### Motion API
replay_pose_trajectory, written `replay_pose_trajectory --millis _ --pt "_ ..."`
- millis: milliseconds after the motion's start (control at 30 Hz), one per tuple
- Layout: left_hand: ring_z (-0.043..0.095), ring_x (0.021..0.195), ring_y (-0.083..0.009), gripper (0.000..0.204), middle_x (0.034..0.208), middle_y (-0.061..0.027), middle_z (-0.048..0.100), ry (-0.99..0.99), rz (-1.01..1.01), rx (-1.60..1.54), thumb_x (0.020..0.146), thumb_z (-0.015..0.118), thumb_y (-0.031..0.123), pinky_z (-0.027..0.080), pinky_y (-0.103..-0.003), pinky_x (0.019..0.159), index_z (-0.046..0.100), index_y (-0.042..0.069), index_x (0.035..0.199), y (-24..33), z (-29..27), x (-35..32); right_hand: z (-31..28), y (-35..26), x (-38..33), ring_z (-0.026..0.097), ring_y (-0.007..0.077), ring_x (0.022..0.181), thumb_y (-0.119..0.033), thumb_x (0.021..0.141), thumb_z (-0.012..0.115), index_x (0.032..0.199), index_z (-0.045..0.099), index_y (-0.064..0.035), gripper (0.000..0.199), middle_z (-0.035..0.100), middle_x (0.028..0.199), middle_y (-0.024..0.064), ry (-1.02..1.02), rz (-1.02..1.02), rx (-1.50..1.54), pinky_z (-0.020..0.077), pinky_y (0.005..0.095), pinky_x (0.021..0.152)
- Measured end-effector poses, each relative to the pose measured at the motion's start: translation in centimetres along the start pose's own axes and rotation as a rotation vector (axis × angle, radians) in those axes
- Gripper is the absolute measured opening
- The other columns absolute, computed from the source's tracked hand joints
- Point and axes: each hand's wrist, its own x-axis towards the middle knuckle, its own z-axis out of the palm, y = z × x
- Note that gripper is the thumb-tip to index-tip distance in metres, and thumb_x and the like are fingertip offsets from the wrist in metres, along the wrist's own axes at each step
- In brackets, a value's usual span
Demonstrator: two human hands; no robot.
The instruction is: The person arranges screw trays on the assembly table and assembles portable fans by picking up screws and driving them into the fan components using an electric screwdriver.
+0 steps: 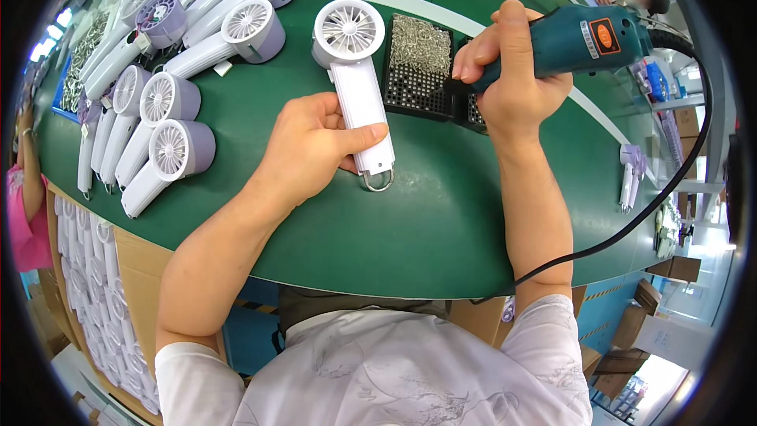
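My left hand (315,142) is closed around the handle of a white handheld fan (361,106), thumb lying across its lower end. The fan's round grille points up and away from me, and a metal loop hangs at the handle's near end. In my right hand (516,83) is a teal electric screwdriver (583,39) with a black cable, held level with its dark nose to the left. That nose is over a black screw tray (418,99), where small silver screws (422,43) are heaped on a perforated plate. The screwdriver's tip is hard to make out against the tray.
Several white and lilac fans (169,150) lie at the left of the green table (394,241). A blue bin (67,102) of metal parts stands beyond them. Another small fan (629,177) lies at the right edge. The cable (631,225) loops past my right forearm. Other people are at the far right and left.
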Motion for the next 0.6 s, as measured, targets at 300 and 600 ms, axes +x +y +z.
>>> replay_pose_trajectory --millis 300,600 --pt "0.073 0.079 -0.0217 0.036 0.094 -0.0166 0.072 0.011 0.014 -0.004 0.086 0.075 0.012 0.061 -0.032 0.065 0.063 -0.013 0.109 0.1 0.2 0.2 -0.2 -1.7 0.2 0.053 0.0163 0.042 -0.01 0.099 0.065 0.096 0.06 0.0045 0.016 0.057 0.057 0.0075 0.082 0.022 0.191 0.0504 0.0342 0.044" --pt "0.074 0.079 -0.0215 0.035 0.094 -0.0171 0.073 0.026 0.0 0.001 0.086 0.075 0.011 0.061 -0.031 0.064 0.063 -0.013 0.109 -0.1 0.0 0.3 0.6 -5.8 -3.0 0.044 0.0141 0.046 -0.044 0.11 0.036 0.117 0.056 -0.012 0.038 0.05 0.07 0.0011 -0.396 0.069 0.351 0.0444 0.0315 0.046"
